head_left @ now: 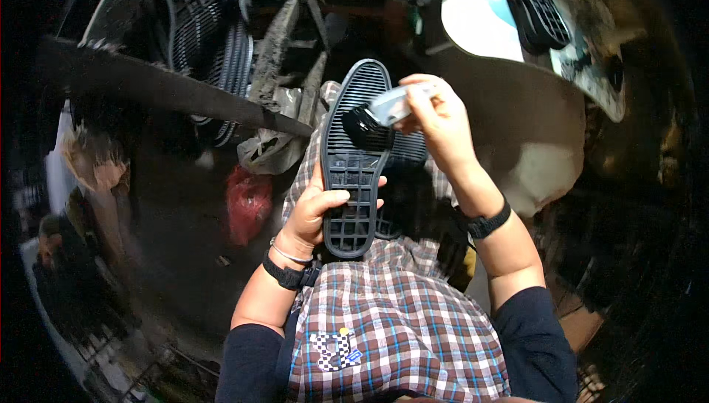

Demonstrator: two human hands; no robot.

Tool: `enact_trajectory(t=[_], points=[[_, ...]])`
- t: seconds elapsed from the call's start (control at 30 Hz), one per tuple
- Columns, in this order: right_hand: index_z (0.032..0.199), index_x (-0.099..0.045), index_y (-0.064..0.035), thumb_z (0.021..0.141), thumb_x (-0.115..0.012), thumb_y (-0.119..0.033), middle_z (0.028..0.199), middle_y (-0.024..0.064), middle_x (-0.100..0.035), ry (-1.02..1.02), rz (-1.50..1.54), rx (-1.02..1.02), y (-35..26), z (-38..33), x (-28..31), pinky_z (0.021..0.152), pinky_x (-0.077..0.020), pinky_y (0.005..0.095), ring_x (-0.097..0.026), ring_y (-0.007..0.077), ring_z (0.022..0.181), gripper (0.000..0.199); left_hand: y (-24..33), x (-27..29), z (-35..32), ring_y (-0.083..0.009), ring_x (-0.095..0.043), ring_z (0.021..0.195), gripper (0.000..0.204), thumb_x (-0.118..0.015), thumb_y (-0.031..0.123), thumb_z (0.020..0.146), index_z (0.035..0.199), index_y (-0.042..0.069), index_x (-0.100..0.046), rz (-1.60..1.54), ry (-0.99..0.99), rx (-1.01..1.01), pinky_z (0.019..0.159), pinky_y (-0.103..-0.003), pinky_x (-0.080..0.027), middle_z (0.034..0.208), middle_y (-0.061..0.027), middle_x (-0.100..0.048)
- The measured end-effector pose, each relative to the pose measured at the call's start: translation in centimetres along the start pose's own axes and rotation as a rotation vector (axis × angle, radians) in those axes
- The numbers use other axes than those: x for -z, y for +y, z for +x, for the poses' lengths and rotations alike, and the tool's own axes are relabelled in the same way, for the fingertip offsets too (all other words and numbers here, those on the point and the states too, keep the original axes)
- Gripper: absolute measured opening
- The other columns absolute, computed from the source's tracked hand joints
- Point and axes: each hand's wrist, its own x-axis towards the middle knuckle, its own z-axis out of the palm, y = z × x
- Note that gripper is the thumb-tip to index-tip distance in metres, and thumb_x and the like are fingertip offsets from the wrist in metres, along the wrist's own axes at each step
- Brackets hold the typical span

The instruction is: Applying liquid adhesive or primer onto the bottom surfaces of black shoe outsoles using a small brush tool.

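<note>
My left hand [316, 207] grips a black shoe sole [353, 204] near its heel, the thumb lying over the gridded half and fingertips showing at the far edge. The sole points away from me, its ribbed forefoot facing up. In my right hand [436, 111] is a brush [391, 108] with a pale, flat handle. Its dark, wet-looking bristle end rests against the ribs of the forefoot. Behind the held sole, another black sole [408, 148] lies over my lap, partly hidden. A checked brown and white apron [399, 307] covers my lap.
Several black soles [199, 34] are stacked at the upper left, behind a dark bar [170, 82]. A red plastic bag [249, 204] and a whitish plastic bag [269, 150] sit left of my knees. At upper right, another sole [538, 8] lies on a white surface [473, 15].
</note>
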Motion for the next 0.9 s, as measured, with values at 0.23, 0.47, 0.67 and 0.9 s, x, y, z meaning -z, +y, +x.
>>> enact_trajectory(t=[0.23, 0.47, 0.67, 0.9], points=[[0.112, -0.055, -0.0010, 0.098, -0.055, -0.019, 0.084, 0.0063, -0.066, 0.092, 0.021, 0.228, -0.1, -0.3, -0.3, 0.059, -0.0510, 0.0212, -0.062, 0.0088, 0.066, 0.023, -0.9, -0.5, -1.6, -0.0386, -0.057, 0.115, 0.078, -0.065, 0.008, 0.076, 0.144, 0.012, -0.028, 0.190, -0.022, -0.038, 0.091, -0.051, -0.054, 0.129, -0.0229, -0.051], [0.105, -0.057, -0.0017, 0.096, -0.055, -0.016, 0.078, 0.0035, -0.064, -0.018, -0.058, 0.217, -1.1, -2.7, -1.8, 0.058, -0.0501, 0.0229, -0.060, 0.0067, 0.069, 0.017, -0.7, 0.9, -0.8, -0.0370, -0.053, 0.120, 0.071, -0.059, 0.048, 0.089, 0.144, 0.013, -0.030, 0.114, -0.209, -0.122, 0.094, -0.052, -0.051, 0.137, -0.0235, -0.044], [0.110, -0.057, -0.0034, 0.096, -0.057, -0.016, 0.085, 0.0022, -0.062, -0.177, -0.039, 0.165, -0.4, -4.0, -2.1, 0.058, -0.0485, 0.0216, -0.059, 0.0066, 0.070, 0.019, -0.7, 1.7, 0.0, -0.0421, -0.049, 0.123, 0.082, -0.025, 0.072, 0.091, 0.149, 0.015, -0.025, 0.034, -0.149, -0.082, 0.099, -0.059, -0.045, 0.144, -0.0220, -0.040], [0.104, -0.058, -0.0033, 0.095, -0.057, -0.018, 0.077, 0.0016, -0.063, 0.028, 0.045, 0.243, -1.8, -2.3, -1.4, 0.057, -0.0477, 0.0217, -0.057, 0.0061, 0.064, 0.017, -0.8, 0.4, 0.5, -0.0428, -0.052, 0.120, 0.080, -0.020, 0.071, 0.092, 0.149, 0.015, -0.026, -0.117, -0.214, -0.052, 0.092, -0.059, -0.050, 0.141, -0.0226, -0.043]])
